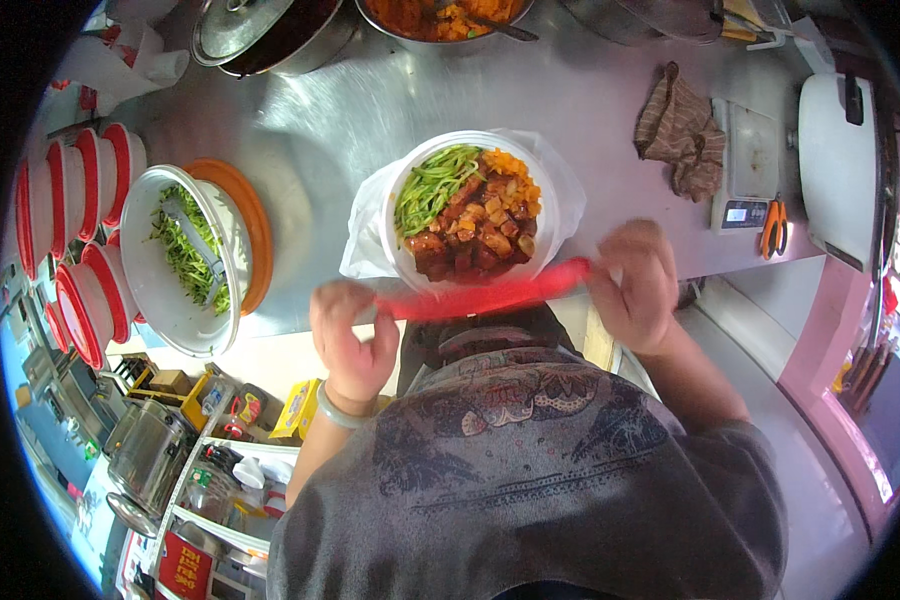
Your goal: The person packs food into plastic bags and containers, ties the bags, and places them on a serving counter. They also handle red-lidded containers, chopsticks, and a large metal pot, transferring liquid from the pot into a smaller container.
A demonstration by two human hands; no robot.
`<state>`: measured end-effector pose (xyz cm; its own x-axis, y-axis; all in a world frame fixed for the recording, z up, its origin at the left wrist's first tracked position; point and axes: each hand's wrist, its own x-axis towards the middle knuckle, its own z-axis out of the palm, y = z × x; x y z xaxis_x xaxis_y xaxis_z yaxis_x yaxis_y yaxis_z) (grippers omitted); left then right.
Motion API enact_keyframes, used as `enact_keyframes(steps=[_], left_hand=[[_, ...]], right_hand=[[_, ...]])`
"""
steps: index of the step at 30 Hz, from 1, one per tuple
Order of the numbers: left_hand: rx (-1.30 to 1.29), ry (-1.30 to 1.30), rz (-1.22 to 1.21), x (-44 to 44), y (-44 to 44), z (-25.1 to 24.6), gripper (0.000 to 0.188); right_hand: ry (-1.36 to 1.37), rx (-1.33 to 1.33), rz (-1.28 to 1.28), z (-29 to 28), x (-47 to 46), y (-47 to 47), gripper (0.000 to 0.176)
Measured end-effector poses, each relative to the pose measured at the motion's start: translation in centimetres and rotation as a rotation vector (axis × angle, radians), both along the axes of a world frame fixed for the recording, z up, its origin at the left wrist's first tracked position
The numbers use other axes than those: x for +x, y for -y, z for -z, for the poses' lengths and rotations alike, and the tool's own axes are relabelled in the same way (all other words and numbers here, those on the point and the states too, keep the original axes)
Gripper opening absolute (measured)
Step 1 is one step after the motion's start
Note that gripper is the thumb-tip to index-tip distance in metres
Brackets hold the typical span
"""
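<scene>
A white round plastic bowl (405, 259) stands on a white plastic bag (367, 238) on the steel worktop. In it lie shredded cucumber (439, 180), glossy braised meat chunks (472, 236) and diced orange vegetable (514, 165). My left hand (351, 337) and my right hand (637, 289) grip opposite ends of a long red band (487, 295), held at the bowl's near edge. Motion blurs the band, so I cannot tell what it is. A pale bangle (343, 407) circles my left wrist.
Left, a white tub of shredded cucumber (139, 247) holds tongs (195, 247), beside stacked red-rimmed tubs (90, 300). Pots (300, 49) and a food-filled pan (420, 34) stand at the back. At right are a cloth (679, 135), a scale (750, 157), orange-handled scissors (774, 229) and a white appliance (836, 172).
</scene>
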<state>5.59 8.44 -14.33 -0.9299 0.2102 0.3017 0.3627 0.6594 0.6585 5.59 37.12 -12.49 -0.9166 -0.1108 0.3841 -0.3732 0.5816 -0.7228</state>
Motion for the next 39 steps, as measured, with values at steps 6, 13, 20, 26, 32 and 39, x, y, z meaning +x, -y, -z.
enact_keyframes(steps=[6,13,20,26,32,39], left_hand=[[0.152,0.392,-0.170,-2.0,-2.1,1.7,0.034],[0.429,0.802,-0.179,-4.1,-1.0,2.7,0.025],[0.346,1.028,-0.103,-6.4,0.7,4.4,0.025],[0.173,0.900,0.111,-11.0,-0.8,5.0,0.028],[0.262,0.942,0.145,-12.9,-2.3,5.1,0.023],[0.052,0.881,0.200,-14.3,-3.7,4.6,0.024]], right_hand=[[0.479,-0.003,0.154,2.8,-4.4,1.1,0.024],[0.797,-0.256,0.115,4.7,-6.3,1.0,0.029],[0.963,-0.243,-0.035,4.8,-9.4,0.6,0.024],[0.879,-0.030,-0.156,5.9,-12.7,2.9,0.025],[0.862,-0.050,-0.291,8.4,-14.4,4.2,0.025],[0.848,0.026,-0.308,7.2,-15.2,5.3,0.024]])
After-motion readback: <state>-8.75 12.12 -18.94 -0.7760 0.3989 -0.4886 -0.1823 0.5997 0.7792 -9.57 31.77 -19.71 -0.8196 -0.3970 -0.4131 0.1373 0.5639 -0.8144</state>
